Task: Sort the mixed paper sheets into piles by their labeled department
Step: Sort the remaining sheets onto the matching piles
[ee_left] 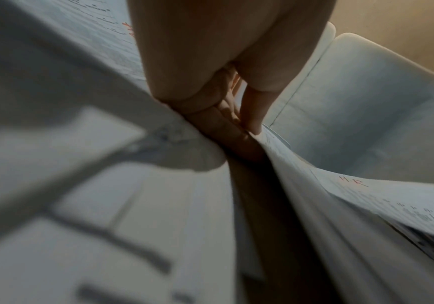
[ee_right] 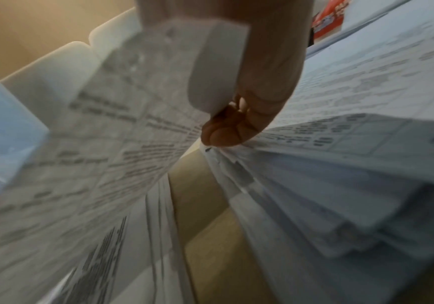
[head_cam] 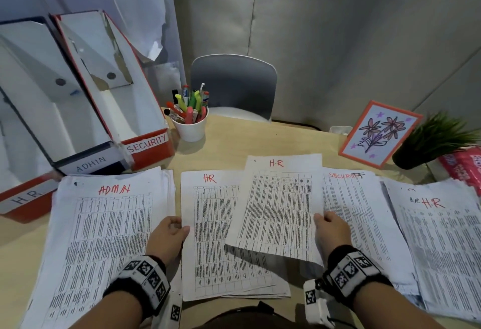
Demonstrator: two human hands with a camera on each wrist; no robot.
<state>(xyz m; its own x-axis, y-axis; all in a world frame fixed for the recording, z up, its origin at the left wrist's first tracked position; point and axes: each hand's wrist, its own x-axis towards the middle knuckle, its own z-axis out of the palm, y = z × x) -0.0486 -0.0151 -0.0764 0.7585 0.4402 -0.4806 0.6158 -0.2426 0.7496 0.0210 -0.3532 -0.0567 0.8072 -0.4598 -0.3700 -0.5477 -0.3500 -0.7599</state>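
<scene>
Sorting well under way, not finished.

Done, as it lies: three piles on the bench [head_cam: 229,136]. ADMIN pile [head_cam: 104,229] at left, thick. HR pile [head_cam: 221,250] in the middle. SECURITY pile [head_cam: 356,211] right of middle; its top label shows a struck-out bit beside the red word.

In hand: one sheet [head_cam: 278,206] headed H.R, lifted and tilted, its near edge raised over the HR pile and its right edge overlapping the SECURITY pile. Right hand [head_cam: 331,232] pinches its right edge, thumb on top; in the right wrist view the fingers [ee_right: 226,131] curl under the paper. Judged step: laying this sheet on the HR pile.

Left hand [head_cam: 169,235] at the HR pile's left edge, fingers [ee_left: 252,107] curled onto the paper edge, thumb above. It seems to steady or square the pile; whether it grips one sheet or several, cannot tell.

Left to do: unsorted stack [head_cam: 442,245] at far right, many sheets deep, top one marked H.R. Judged the larger share of remaining work; depth not countable.

File boxes at back left labelled ADMIN [head_cam: 91,164], SECURITY [head_cam: 148,142] and H.R [head_cam: 26,198]; what shows of the SECURITY box's inside holds no paper. The task asks only for piles.
</scene>
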